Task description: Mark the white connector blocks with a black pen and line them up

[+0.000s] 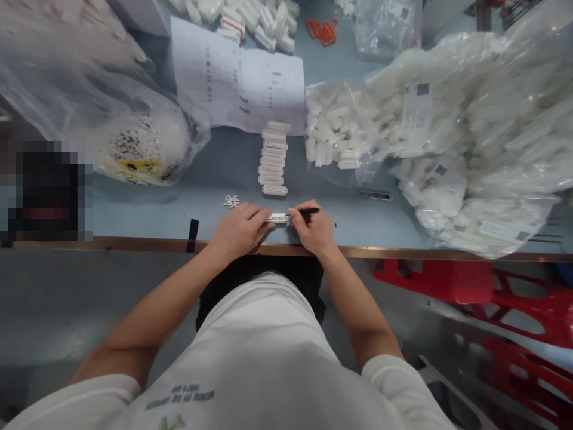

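My left hand (242,230) is closed on the left end of a white connector housing (278,218), which has a row of small holes, close to the table's front edge. In my right hand (316,230) is a thin black pen-like tool (308,211), pinched between thumb and fingers, its tip at the housing's right end. Beyond my hands, several similar white housings (272,160) lie stacked in a column. A little heap of tiny white pins (231,201) rests just past my left hand.
Printed sheets (242,83) lie behind the column. Clear bags of white parts (335,128) crowd the right, and a bag with black-and-white pieces (138,143) sits left. Small snips (376,194) lie at right. Red stools (470,280) stand below the table edge (147,245).
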Demonstrator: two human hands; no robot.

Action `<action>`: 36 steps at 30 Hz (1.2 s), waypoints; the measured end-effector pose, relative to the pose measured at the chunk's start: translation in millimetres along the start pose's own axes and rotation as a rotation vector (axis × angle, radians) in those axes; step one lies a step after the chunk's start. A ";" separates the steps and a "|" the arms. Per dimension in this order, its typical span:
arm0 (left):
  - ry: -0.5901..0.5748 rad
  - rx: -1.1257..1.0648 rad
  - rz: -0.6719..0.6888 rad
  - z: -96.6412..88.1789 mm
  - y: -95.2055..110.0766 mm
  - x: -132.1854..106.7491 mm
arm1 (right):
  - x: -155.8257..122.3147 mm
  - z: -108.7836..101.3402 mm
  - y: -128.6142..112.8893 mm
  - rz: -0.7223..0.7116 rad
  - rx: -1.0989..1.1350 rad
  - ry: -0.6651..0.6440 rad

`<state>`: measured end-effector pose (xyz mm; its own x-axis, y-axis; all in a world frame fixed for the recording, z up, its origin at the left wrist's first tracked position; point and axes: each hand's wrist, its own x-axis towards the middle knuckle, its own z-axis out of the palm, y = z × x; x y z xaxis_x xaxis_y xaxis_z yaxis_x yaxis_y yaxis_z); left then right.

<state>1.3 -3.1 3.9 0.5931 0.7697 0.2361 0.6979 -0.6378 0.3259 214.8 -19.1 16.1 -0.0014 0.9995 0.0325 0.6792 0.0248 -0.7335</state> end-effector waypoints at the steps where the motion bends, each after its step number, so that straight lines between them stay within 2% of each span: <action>1: 0.000 0.004 0.000 0.0 0.2 0.0 | 0.1 1.7 1.4 -0.036 -0.026 -0.009; 4: 0.002 0.011 -0.006 0.5 0.9 -0.2 | 0.0 7.4 5.0 -0.133 -0.099 -0.043; 7: 0.000 0.001 -0.009 1.4 1.0 -0.5 | -1.0 10.4 6.3 -0.167 -0.119 -0.047; 13: 0.006 -0.025 -0.013 1.9 0.2 -1.0 | -4.2 5.2 4.3 -0.143 -0.028 0.041; 19: 0.006 -0.059 -0.023 1.9 0.4 -1.2 | -4.2 5.0 4.4 -0.108 -0.013 0.034; 26: 0.010 0.008 -0.005 1.1 0.6 -0.6 | -2.2 6.1 4.2 -0.124 -0.031 0.006; 36: 0.013 -0.007 -0.001 2.1 0.1 -0.9 | -4.0 1.7 -2.0 -0.029 0.078 0.041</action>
<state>1.7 -3.8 1.7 0.5868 0.7710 0.2476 0.6957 -0.6365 0.3330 212.3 -23.1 16.3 0.0111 0.9967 0.0807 0.6203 0.0565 -0.7824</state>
